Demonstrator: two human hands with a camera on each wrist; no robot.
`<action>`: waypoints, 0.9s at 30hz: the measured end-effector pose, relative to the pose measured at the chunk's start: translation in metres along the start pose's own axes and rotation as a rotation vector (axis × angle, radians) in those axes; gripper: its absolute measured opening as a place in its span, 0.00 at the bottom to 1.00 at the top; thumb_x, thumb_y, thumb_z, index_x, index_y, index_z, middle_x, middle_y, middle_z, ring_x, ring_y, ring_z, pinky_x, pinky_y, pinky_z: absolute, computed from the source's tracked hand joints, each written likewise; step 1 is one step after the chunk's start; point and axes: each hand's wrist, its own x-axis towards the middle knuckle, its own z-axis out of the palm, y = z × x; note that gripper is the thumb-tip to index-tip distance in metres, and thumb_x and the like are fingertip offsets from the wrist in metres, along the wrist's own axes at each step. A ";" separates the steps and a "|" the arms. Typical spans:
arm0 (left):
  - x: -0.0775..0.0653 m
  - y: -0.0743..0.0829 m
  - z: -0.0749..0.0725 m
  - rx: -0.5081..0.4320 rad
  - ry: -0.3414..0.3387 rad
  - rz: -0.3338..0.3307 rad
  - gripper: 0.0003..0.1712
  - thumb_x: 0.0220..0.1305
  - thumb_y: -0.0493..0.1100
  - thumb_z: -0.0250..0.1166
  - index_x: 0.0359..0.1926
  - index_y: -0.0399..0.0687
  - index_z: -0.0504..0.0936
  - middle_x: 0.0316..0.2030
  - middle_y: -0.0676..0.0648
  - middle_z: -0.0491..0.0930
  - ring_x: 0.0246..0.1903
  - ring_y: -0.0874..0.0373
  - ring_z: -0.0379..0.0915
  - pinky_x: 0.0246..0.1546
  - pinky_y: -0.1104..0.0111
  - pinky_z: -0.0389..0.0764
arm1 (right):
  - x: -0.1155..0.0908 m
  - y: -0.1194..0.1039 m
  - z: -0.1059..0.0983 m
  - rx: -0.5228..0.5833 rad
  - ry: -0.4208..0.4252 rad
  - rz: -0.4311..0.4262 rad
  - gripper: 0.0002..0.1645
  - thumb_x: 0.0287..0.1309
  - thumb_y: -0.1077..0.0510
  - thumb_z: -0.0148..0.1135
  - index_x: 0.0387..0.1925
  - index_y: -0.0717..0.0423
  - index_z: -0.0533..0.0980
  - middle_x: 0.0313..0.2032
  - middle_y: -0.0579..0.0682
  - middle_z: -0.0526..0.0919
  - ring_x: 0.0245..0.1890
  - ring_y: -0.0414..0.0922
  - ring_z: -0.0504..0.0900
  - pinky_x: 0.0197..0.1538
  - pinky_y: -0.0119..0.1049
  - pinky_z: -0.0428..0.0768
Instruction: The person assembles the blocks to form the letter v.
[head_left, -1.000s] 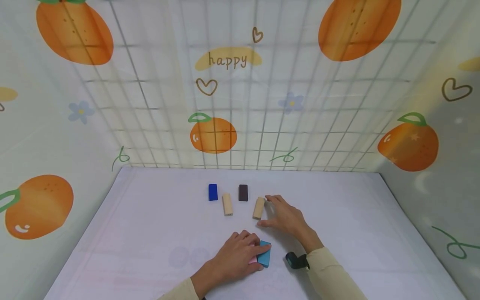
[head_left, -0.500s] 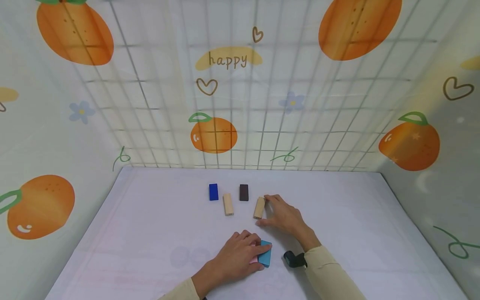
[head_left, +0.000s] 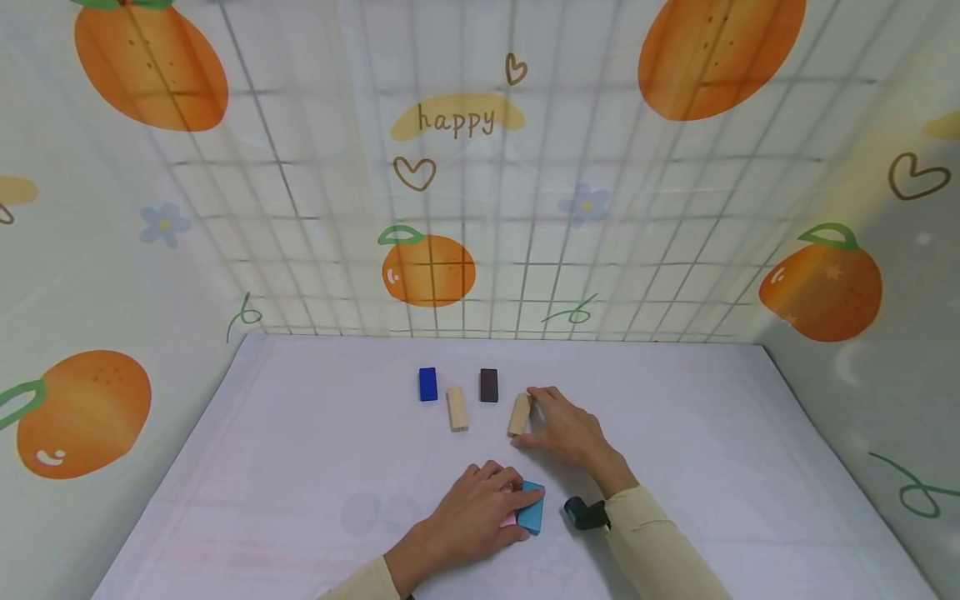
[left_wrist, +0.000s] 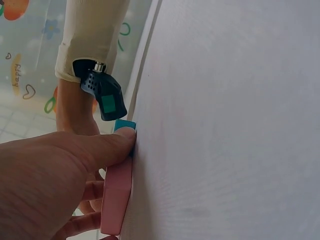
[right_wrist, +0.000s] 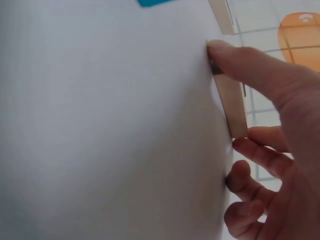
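My left hand [head_left: 472,508] lies over a pink block [left_wrist: 116,195] and a teal block [head_left: 532,510] set end to end on the table, gripping them between thumb and fingers. In the left wrist view the thumb sits on the teal block near where the two meet. Further up the table, my right hand [head_left: 570,429] pinches a plain wooden block [head_left: 519,415] by its ends, thumb at the near end and index finger at the far one. The right wrist view shows its other fingers loosely bent beside the block.
Left of the right hand, a second plain wooden block [head_left: 457,408] lies on the white tabletop [head_left: 300,467]. Behind it are a dark blue block [head_left: 427,384] and a dark brown block [head_left: 489,385]. A printed cloth [head_left: 330,250] with oranges hangs around the table's back and sides.
My right hand has drawn its thumb and index finger in onto the ends of the wooden block. The left hand stays on the pink and teal blocks.
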 end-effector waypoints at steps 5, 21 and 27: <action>0.000 0.001 -0.001 0.004 -0.002 -0.003 0.30 0.67 0.62 0.66 0.68 0.69 0.76 0.54 0.57 0.77 0.54 0.60 0.68 0.49 0.68 0.70 | 0.001 -0.001 -0.001 0.005 -0.009 -0.001 0.56 0.48 0.34 0.77 0.72 0.54 0.67 0.68 0.58 0.71 0.60 0.59 0.77 0.52 0.67 0.76; 0.001 0.002 -0.003 -0.036 -0.026 -0.028 0.30 0.67 0.62 0.66 0.68 0.69 0.76 0.54 0.58 0.77 0.53 0.61 0.68 0.49 0.69 0.71 | -0.003 -0.004 -0.008 -0.006 -0.008 -0.005 0.53 0.47 0.36 0.78 0.70 0.54 0.69 0.66 0.57 0.73 0.58 0.57 0.78 0.50 0.65 0.78; 0.001 0.002 -0.003 -0.033 -0.043 -0.038 0.30 0.67 0.62 0.66 0.69 0.69 0.75 0.55 0.58 0.77 0.54 0.60 0.67 0.50 0.67 0.71 | -0.011 -0.003 -0.014 0.001 0.018 -0.008 0.53 0.46 0.35 0.78 0.69 0.53 0.70 0.65 0.57 0.73 0.54 0.57 0.80 0.48 0.63 0.79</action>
